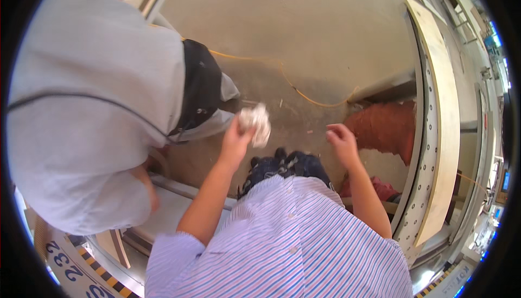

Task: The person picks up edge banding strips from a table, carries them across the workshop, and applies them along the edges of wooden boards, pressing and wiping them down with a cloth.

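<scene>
My left hand [235, 139] is closed round a crumpled white rag [255, 125], held up in front of my body above the floor. My right hand [343, 142] is raised on the other side, its fingers curled in and no object showing in them. Just beyond it hangs a rust-red cloth [382, 130] under the edge of a bench; I see no contact between the two.
A co-worker in a grey shirt [97, 97] bends close on my left. A yellow cable [304, 96] crosses the concrete floor [271, 16]. To my right runs a long wooden board [442, 119] beside a metal rail with holes [429, 130].
</scene>
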The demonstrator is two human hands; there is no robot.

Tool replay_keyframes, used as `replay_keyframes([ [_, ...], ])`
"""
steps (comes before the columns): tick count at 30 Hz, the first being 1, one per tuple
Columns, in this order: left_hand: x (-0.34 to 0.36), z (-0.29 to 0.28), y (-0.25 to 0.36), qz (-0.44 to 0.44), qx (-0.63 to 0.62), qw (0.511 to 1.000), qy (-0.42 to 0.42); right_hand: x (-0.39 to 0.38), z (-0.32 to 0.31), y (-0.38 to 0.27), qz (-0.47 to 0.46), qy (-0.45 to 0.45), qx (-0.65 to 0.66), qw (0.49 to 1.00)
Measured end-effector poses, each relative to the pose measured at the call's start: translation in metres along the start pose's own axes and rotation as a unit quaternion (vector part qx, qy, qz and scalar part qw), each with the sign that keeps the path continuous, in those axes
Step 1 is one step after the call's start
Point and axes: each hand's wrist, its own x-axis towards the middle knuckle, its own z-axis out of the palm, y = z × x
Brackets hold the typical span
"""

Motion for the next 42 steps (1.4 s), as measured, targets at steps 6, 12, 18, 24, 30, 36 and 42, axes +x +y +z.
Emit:
replay_keyframes([
  [6, 0.114, 0.106, 0.050, -0.015, -0.155, 0.984, -0.080, 0.003, -0.097, 0.028, 0.156, 0.159, 0.140, 0.965],
  [12, 0.203, 0.212, 0.053, -0.100, -0.247, 0.951, -0.155, 0.133, -0.121, -0.009, 0.158, 0.076, 0.229, 0.957],
  [18, 0.269, 0.285, 0.083, -0.093, -0.193, 0.971, -0.106, 0.261, -0.123, -0.155, 0.006, -0.090, 0.213, 0.973],
  [24, 0.362, 0.323, 0.121, -0.084, -0.176, 0.975, -0.108, 0.380, -0.137, -0.173, -0.052, -0.101, 0.169, 0.979],
  [30, 0.512, 0.338, 0.112, -0.183, -0.285, 0.927, -0.159, 0.538, -0.157, -0.166, 0.002, -0.079, 0.177, 0.981],
  [36, 0.663, 0.330, 0.180, -0.173, -0.238, 0.942, -0.158, 0.705, -0.169, -0.231, 0.009, -0.130, 0.131, 0.983],
  [42, 0.757, 0.277, 0.267, -0.091, -0.129, 0.982, -0.106, 0.840, -0.131, -0.307, -0.021, -0.231, 0.129, 0.964],
])
